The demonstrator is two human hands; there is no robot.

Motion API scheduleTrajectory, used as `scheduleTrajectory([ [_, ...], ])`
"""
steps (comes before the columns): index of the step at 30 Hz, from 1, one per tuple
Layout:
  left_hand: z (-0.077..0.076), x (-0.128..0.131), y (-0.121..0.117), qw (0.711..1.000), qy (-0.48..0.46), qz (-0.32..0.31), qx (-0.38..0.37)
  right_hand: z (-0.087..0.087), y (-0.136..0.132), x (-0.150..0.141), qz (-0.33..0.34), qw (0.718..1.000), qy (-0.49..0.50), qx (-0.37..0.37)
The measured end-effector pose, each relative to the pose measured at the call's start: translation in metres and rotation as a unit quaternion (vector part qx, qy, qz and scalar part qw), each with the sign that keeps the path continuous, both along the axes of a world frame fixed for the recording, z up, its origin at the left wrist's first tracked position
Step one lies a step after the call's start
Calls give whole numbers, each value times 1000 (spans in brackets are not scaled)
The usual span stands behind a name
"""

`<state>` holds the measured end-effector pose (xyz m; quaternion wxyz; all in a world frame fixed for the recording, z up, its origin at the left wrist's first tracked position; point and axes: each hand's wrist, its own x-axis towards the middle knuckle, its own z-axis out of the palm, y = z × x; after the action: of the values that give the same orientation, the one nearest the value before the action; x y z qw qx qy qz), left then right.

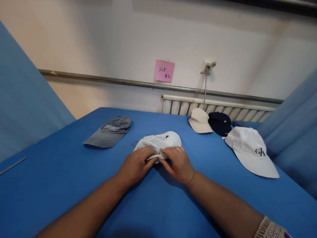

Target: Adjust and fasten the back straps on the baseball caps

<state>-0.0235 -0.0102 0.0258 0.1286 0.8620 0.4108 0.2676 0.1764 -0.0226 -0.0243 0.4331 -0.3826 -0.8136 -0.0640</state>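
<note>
On the blue table (74,185), a white cap (158,142) is pinched at its near edge between thumb and fingers of the left hand (138,162) and right hand (177,162); no container is seen

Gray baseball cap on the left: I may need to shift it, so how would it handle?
The gray baseball cap should feel light, being fabric. Its wrinkled crown will probably crumple when gripped; the smooth brim looks stiffer.

A pink handwritten note (164,71) sticks to the wall (111,43) at twelve o'clock, above a metal rail (111,79); blue curtains (27,76) hang at ten and three; a thin stick (13,165) lies between eight and nine.
</note>
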Motion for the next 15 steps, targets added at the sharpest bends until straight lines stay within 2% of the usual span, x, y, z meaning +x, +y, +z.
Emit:
scheduleTrajectory([
  [3, -4, 2, -1, 999, 26, -20, 22, 0, 2, 0, -3, 998, -49, -35],
  [9, -4, 0, 2, 999, 37, 0, 15, -4, 8, 4, 3, 994, -93, -57],
  [15, -4, 3, -4, 996, 23, -69, 43, -17, 14, 3, -119, 990, -76, 5],
])
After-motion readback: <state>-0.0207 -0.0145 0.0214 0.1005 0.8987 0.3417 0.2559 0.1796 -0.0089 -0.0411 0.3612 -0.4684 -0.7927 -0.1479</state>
